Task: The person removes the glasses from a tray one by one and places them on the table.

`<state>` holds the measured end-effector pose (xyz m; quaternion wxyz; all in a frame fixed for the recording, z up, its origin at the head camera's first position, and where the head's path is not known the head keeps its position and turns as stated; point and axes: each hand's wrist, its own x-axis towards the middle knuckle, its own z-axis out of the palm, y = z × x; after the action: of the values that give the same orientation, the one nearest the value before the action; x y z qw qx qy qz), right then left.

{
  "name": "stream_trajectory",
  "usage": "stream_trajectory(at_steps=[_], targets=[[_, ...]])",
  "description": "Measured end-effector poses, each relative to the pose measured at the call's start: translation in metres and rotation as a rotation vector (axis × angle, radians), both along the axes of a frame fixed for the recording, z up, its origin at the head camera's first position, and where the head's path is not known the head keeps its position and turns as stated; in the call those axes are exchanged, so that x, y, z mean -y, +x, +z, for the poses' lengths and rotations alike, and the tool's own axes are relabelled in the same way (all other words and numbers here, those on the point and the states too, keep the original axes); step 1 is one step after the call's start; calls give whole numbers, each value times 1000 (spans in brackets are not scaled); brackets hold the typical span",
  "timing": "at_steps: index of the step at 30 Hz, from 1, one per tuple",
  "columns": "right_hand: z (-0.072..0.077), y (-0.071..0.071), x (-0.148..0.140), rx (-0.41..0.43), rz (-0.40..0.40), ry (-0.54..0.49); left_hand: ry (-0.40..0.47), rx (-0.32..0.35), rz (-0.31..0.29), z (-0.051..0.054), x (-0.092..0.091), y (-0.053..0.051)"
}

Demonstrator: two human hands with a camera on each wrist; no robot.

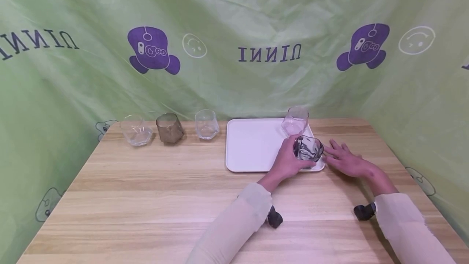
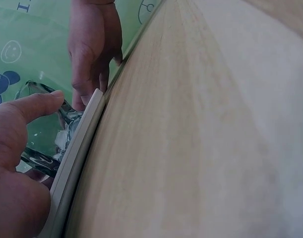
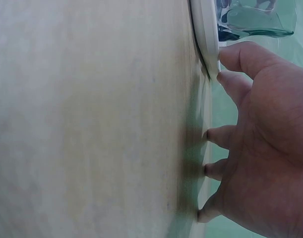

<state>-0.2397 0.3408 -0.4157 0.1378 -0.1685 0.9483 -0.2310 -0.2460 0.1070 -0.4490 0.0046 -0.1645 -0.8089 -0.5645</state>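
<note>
My left hand (image 1: 287,160) holds a smoky grey drinking glass (image 1: 309,148) at the front right corner of a white tray (image 1: 253,146). In the left wrist view the left thumb (image 2: 39,105) lies along the near side of that glass, and its base is low over the tray. Spread out beside the tray's right edge is my right hand (image 1: 344,160), which grips nothing. The right wrist view has its thumb and index fingertip at the tray's rim (image 3: 208,37), while other fingertips touch the table. Behind the grey glass, a clear glass (image 1: 295,122) stands on the tray.
Left of the tray, a clear glass (image 1: 207,124), a brown-tinted glass (image 1: 170,128) and another clear glass (image 1: 136,130) stand in a row along the back of the wooden table (image 1: 165,203). A green printed cloth (image 1: 220,80) hangs close behind the table.
</note>
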Motion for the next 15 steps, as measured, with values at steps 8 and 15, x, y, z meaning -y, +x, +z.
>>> stream_trajectory(at_steps=[8,15], targets=[[-1,3,-1,-8,8,7,52,46,9,-1,0,1],[1,2,2,-5,19,8,74,62,23,1,4,2]])
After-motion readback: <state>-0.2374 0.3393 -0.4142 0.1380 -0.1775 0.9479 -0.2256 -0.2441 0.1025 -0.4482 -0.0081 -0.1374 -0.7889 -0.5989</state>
